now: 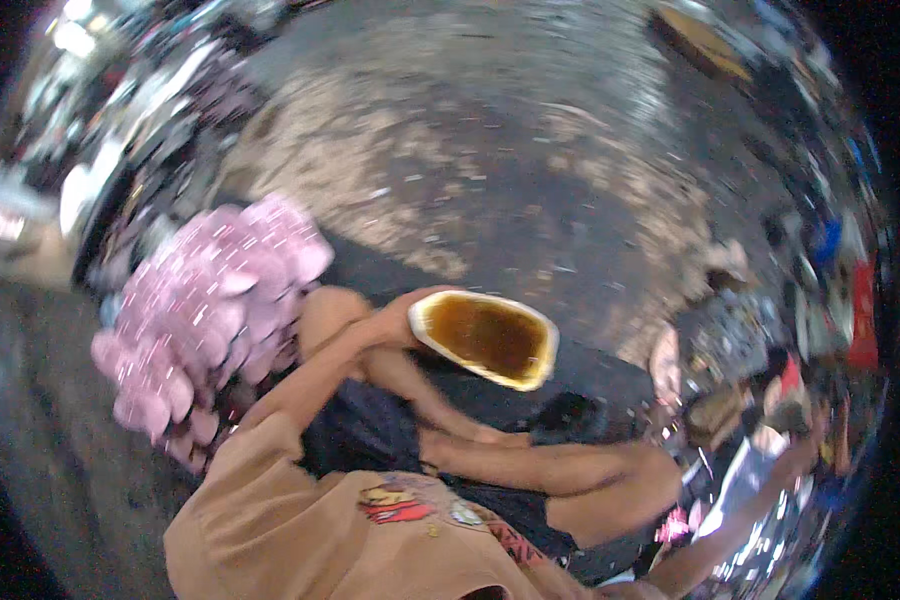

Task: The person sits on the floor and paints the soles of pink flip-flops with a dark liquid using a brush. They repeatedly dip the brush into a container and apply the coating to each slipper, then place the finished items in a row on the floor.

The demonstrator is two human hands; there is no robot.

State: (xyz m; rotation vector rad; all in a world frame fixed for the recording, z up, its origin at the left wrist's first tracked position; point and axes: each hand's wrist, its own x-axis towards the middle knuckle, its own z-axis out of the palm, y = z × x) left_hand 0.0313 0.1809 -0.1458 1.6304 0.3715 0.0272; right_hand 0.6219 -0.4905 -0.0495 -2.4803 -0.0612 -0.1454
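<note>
My left hand (402, 318) grips the left end of a pale, roughly rectangular open tub (453, 362) with rounded corners, above my folded legs. Dark amber-brown liquid (485, 335) shows inside it. Its fingers are partly hidden by the tub. Out to the far right, my right arm stretches over a cluttered heap, and my right hand (802, 452) is smeared by motion there, so its fingers cannot be made out. Beside my left knee lies a large pile of pink, flat, rounded pieces (220, 290).
Mixed items, blurred, crowd the right side, including a clear plastic bag-like bundle (725, 335) and a red object (863, 315). More clutter (160, 130) lines the far left. A dark mat (610, 375) lies under my legs, with tan scraps (370, 150) strewn over the floor beyond.
</note>
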